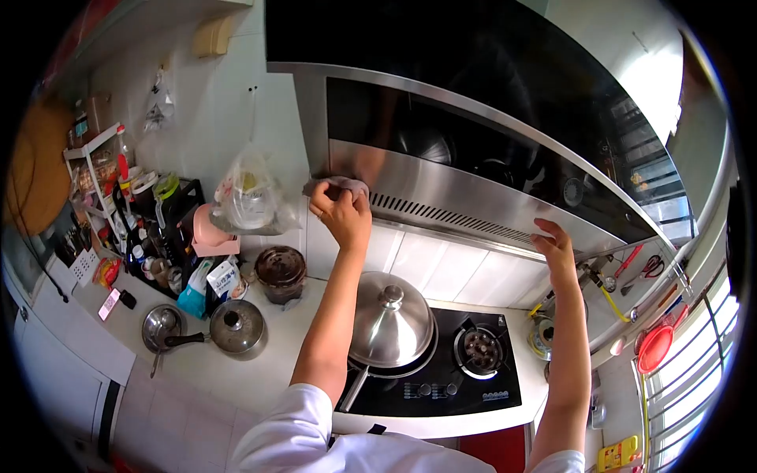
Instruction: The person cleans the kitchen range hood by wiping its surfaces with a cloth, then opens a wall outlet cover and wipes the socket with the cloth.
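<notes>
My left hand (344,217) is raised to the left end of the range hood (441,185), its fingers closed on a greyish cloth (317,188). The cloth lies against the steel panel beside the row of vent slots. Up near the hood's lower right part is my right hand (558,251), fingers curved and apart, with nothing in it. Below and between my arms stands a wok with a domed steel lid (392,319) on the black gas stove (473,394).
On the counter to the left are a lidded saucepan (238,329), a steel bowl (163,327) and a dark brown pot (281,273). A plastic bag (254,193) hangs on the wall. At right, a red strainer (656,348) and utensils hang by the barred window.
</notes>
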A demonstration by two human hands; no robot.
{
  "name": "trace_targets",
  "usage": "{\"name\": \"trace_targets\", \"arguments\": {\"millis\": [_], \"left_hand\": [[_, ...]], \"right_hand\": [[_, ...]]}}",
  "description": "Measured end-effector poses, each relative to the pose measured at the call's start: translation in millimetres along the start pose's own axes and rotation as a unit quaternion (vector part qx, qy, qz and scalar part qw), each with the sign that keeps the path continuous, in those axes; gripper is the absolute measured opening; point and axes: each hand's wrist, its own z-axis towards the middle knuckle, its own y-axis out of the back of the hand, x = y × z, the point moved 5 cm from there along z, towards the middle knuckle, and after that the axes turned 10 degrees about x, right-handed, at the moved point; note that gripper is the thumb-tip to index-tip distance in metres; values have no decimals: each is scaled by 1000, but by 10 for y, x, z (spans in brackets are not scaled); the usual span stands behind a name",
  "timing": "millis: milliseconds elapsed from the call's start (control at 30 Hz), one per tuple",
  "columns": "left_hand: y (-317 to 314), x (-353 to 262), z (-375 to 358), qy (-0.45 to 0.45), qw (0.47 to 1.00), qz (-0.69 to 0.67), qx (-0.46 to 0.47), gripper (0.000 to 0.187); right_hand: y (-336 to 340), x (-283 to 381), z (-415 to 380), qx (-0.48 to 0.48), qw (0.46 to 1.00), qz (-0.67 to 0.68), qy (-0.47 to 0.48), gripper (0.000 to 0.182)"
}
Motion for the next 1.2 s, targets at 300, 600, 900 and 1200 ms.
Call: {"name": "trace_targets", "arguments": {"millis": [300, 600, 900, 1200], "left_hand": [[-334, -1287, -45, -378, 923, -68, 6, 10], [9, -598, 354, -113, 974, -83, -176, 42], [-99, -891, 291, -473, 880, 42, 19, 19], [-629, -26, -52, 107, 971, -159, -143, 20]], "right_hand": [[-72, -203, 133, 11, 1000, 20, 16, 43], [-31, -81, 128, -9, 999, 23, 48, 45], [-343, -3, 247, 25, 997, 32, 65, 44], [-309, -43, 393, -35, 997, -36, 65, 31]]}}
